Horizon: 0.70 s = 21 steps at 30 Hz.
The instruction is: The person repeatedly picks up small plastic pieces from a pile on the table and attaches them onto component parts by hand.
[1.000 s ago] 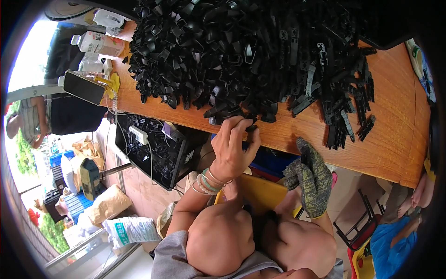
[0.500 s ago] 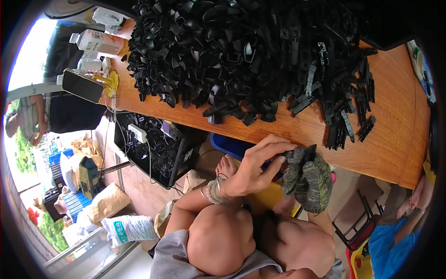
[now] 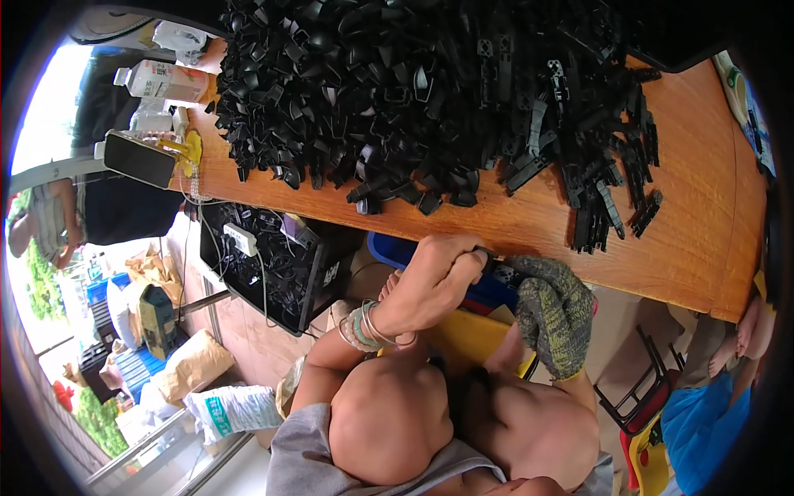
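Observation:
My bare left hand point(image 3: 432, 285), with bracelets at the wrist, is just off the table's front edge, over my lap. Its fingers are closed on a small black plastic part point(image 3: 483, 254), mostly hidden by the fingers. Close to its right is my right hand point(image 3: 556, 314), in a dark grey and yellow-green knit glove. The gloved fingers curl together, and what they pinch is too dark to make out. Beyond both hands, a large heap of black plastic parts point(image 3: 356, 107) covers much of the wooden table point(image 3: 695, 198); longer, jointed-looking black strips point(image 3: 591, 215) lie at its right.
Below the table edge stand a blue bin point(image 3: 387, 248) and a black crate point(image 3: 273, 289) of black parts, a white power strip point(image 3: 241, 240) on it. A phone point(image 3: 139, 159) on a yellow stand and a bottle point(image 3: 163, 81) are at left. Another person in blue point(image 3: 703, 430) sits at right.
My hands have drawn apart: the left has turned and closed round a black part, moving slightly left. The gloved right hand stays nearly in place, its fingers still curled. The view has shifted a little.

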Tool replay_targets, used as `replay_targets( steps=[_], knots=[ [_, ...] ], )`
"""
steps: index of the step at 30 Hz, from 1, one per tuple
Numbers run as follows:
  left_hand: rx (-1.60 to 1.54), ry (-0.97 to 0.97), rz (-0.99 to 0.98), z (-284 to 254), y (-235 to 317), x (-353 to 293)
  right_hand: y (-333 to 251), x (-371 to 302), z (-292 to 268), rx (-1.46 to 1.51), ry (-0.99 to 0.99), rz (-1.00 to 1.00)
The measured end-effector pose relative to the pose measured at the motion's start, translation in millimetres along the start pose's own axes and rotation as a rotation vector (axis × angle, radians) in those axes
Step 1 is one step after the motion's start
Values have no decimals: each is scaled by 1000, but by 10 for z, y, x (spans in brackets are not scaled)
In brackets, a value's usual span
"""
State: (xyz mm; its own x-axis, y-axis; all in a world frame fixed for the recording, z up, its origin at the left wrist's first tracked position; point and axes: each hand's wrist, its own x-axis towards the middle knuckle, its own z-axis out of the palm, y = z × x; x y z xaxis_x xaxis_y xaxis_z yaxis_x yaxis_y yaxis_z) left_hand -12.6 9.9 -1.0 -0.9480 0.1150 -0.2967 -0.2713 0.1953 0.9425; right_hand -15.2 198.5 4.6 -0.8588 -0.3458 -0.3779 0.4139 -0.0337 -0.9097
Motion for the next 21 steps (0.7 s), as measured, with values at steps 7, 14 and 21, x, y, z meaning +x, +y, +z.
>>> replay_targets(
  steps=[7, 14, 21],
  knots=[
    [37, 33, 67, 79, 12, -21, 0, -2, 71, 19, 44, 73],
    [118, 76, 248, 96, -3, -23, 64, -10, 38, -358, 24, -172],
    [101, 302, 257, 367, -51, 0, 206, -1, 73, -487, 58, -428]
  ],
)
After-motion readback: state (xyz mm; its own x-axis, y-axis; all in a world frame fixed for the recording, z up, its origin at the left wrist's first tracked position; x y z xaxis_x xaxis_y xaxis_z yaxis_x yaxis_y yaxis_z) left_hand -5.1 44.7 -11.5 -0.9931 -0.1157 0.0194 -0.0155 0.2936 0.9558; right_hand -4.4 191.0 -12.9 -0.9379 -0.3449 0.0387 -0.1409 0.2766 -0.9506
